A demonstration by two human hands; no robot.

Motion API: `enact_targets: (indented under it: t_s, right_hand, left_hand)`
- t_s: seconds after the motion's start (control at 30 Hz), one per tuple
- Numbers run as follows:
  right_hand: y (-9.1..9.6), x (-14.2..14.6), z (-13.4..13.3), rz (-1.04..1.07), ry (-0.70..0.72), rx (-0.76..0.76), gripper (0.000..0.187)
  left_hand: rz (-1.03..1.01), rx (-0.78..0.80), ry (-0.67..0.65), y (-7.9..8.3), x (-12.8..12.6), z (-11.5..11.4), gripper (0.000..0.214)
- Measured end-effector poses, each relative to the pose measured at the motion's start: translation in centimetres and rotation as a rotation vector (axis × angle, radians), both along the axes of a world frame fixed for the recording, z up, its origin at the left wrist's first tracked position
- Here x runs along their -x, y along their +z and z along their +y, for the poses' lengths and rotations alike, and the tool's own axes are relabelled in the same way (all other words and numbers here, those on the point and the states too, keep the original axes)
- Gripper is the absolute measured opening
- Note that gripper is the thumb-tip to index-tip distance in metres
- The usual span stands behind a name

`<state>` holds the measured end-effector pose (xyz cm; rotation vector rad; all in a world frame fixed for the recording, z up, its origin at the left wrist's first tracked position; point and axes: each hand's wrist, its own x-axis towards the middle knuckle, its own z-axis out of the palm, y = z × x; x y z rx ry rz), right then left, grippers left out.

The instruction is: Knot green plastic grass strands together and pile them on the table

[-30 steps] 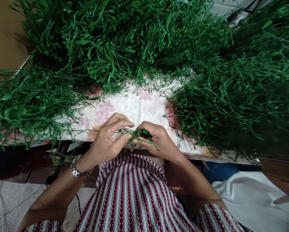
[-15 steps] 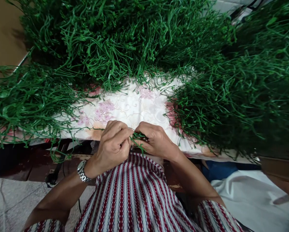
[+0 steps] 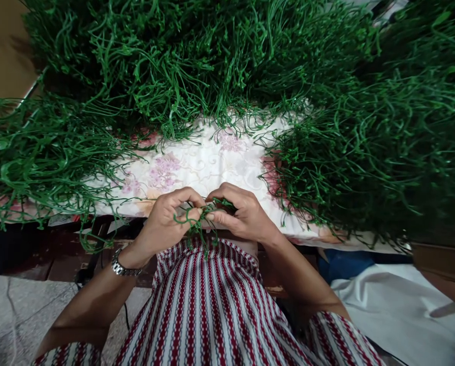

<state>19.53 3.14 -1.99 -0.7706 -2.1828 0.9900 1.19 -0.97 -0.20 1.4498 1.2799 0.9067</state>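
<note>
A small bunch of thin, artificial-looking green stems (image 3: 202, 234) is hanging between the two hands, just over the person's lap and in front of the near table edge, its loose ends drooping in front of the red-and-white striped garment (image 3: 208, 305). For handling this bunch well, both pinches probably need to be staying light and close together, with the point where the stems are crossing kept in plain sight and stray strands kept out from under the thumbs. The left hand (image 3: 164, 218) is pinching the stems between thumb and forefinger, those two digits bowing into a ring, while one strand is curling across its thumb. The right hand (image 3: 246, 211) is meeting it almost tip to tip, thumb and forefinger closing on the same bunch, with more green showing in the gap behind them; its remaining fingers are mostly hidden. A metal-band watch (image 3: 124, 264) is circling the left wrist. Beyond the hands, a floral tablecloth (image 3: 208, 168) is covering the table, and similar greenery is surrounding its bare middle: a left pile (image 3: 48, 157) spilling over the near edge, a back pile (image 3: 189, 61), and a right pile (image 3: 364, 152). A pale garment (image 3: 387, 310) is showing at the lower right, seemingly on another person.
</note>
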Motion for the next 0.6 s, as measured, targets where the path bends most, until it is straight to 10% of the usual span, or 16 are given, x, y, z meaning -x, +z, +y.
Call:
enact_targets:
  t_s: [0.23, 0.47, 0.6]
  right_hand:
    - [-0.71, 0.41, -0.30, 0.163, -0.027, 0.002, 0.015]
    - [-0.19, -0.07, -0.10, 0.173, 0.069, 0.416, 0.020]
    - [0.21, -0.33, -0.15, 0.076, 0.070, 0.336, 0.014]
  left_hand:
    - [0.065, -0.017, 0.022, -0.08, -0.05, 0.04, 0.006]
    - [0.260, -0.181, -0.052, 0.19, 0.26, 0.25, 0.008]
    - [0.309, -0.223, -0.092, 0.29, 0.28, 0.28, 0.011]
